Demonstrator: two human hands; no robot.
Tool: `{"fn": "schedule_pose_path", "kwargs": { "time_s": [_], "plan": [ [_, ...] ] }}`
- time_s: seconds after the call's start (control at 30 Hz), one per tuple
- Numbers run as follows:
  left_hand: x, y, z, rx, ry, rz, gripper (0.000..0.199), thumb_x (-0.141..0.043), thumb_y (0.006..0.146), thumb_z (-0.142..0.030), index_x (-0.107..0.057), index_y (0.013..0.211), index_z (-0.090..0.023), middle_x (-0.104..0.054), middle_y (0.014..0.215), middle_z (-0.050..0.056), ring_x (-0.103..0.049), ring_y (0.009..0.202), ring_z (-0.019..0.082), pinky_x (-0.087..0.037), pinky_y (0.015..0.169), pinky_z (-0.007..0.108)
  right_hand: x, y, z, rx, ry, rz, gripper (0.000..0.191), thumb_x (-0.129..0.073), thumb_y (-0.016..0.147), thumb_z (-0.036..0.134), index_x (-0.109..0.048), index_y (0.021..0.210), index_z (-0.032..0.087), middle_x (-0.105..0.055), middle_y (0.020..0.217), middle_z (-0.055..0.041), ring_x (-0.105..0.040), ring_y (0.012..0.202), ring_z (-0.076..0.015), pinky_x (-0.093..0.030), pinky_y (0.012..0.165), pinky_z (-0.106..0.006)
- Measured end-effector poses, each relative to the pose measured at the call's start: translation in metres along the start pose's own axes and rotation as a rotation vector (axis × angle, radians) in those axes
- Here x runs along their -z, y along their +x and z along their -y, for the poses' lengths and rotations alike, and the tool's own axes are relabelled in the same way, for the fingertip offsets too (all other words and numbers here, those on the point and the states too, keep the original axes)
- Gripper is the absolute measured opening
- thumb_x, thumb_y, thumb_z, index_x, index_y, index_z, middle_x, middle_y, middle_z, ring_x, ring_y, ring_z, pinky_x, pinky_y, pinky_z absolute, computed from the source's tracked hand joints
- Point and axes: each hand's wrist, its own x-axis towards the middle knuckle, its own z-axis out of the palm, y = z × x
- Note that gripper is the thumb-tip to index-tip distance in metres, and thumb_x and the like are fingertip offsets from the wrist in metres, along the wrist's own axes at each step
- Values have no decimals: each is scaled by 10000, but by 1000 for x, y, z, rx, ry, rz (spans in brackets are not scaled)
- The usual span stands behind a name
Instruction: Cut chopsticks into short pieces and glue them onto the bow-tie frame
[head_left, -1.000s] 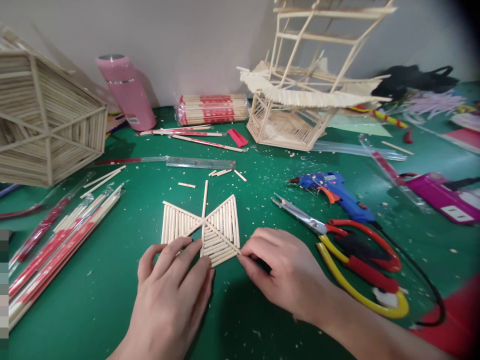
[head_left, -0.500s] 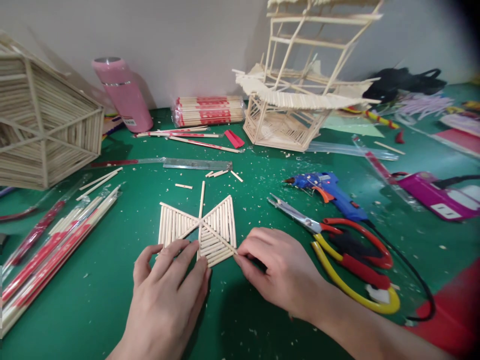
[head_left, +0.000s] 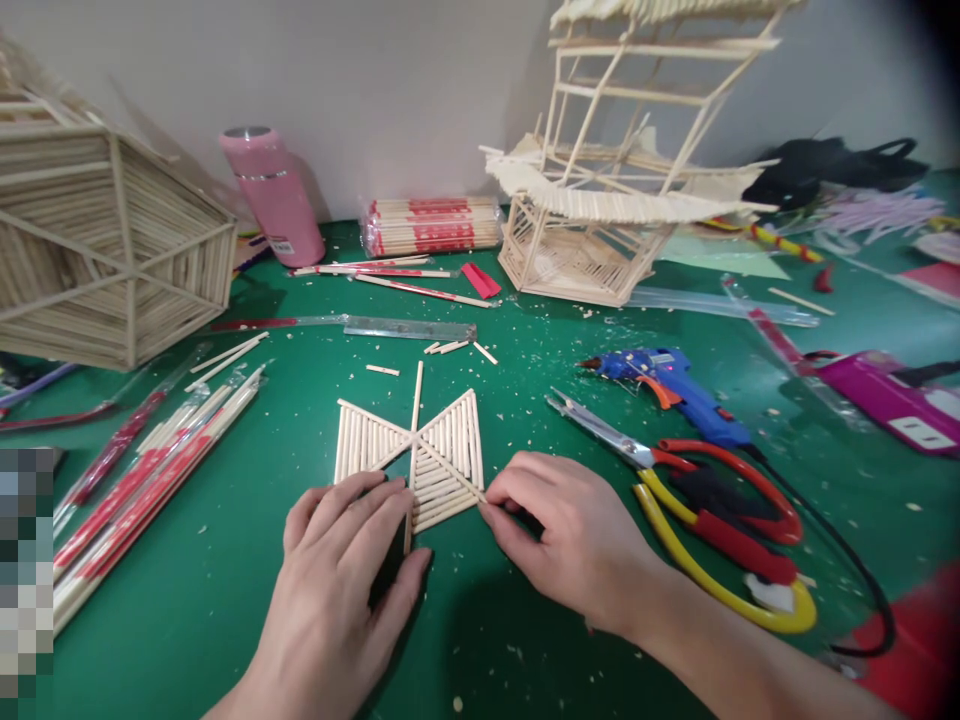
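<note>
On the green table lies a flat panel of thin wooden sticks. Its spokes meet at a centre, and three wedges are filled with rows of sticks, the left one partly hidden by my hand. My left hand rests with fingers stretched over the panel's lower left part, its thumb apart from them on the near side. Thumb and forefinger of my right hand pinch the panel at its lower right corner, at the end of a spoke. One bare spoke points away from me.
Scissors with red and yellow handles and a blue glue gun lie at right. Wrapped chopsticks lie at left. Behind stand a stick-built tower, a pink flask and a large stick-built model.
The view has turned slightly left, so everything appears shifted right. My left thumb has moved away from the panel's near edge, showing more of the lower spoke. My right hand keeps its pinch.
</note>
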Motion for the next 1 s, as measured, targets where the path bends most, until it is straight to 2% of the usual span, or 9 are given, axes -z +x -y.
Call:
{"fn": "schedule_pose_path", "kwargs": {
  "time_s": [0.13, 0.23, 0.3, 0.53, 0.73, 1.0],
  "plan": [
    [4, -9, 0, 12, 20, 16, 184, -571, 762, -207, -591, 944, -212, -649, 970, 48, -528, 970, 240, -371, 799, 395, 0, 1, 0, 1, -3, -4, 153, -479, 798, 186, -534, 655, 182, -517, 638, 9, -473, 612, -115, -327, 568, -249],
    [2, -11, -3, 46, 26, -57, 139, -562, 777, -193, -620, 897, -231, -657, 919, 29, -542, 938, 232, -346, 810, 397, 0, 1, 0, -5, -1, -3, 152, -484, 795, 184, -532, 651, 181, -515, 636, 9, -470, 610, -114, -324, 566, -249],
    [0, -12, -5, 7, 66, -91, 153, -565, 781, -190, -632, 911, -235, -670, 911, 19, -554, 931, 229, -335, 817, 392, 0, 1, 0, -11, 4, -3, 153, -483, 797, 179, -531, 652, 180, -515, 637, 10, -469, 611, -113, -324, 569, -249],
    [-1, -14, 0, -137, 245, -19, 185, -544, 802, -222, -631, 963, -247, -684, 946, 0, -552, 947, 228, -325, 818, 388, -2, 1, 0, 2, 2, -16, 155, -486, 804, 187, -533, 657, 179, -511, 637, 9, -465, 616, -116, -321, 568, -249],
    [-2, -13, 0, -165, 307, -44, 167, -538, 805, -226, -630, 944, -237, -692, 919, 12, -541, 949, 243, -315, 810, 407, -2, 0, -1, -3, 7, -16, 153, -484, 805, 190, -537, 662, 182, -521, 645, 6, -471, 621, -119, -322, 571, -253],
    [2, -12, 1, -91, 150, -83, 99, -585, 761, -190, -588, 851, -228, -682, 887, 2, -554, 907, 211, -322, 809, 379, -1, 1, -2, -8, -3, -10, 161, -479, 802, 195, -538, 653, 184, -521, 637, 5, -475, 619, -122, -322, 569, -255]
  ]
}}
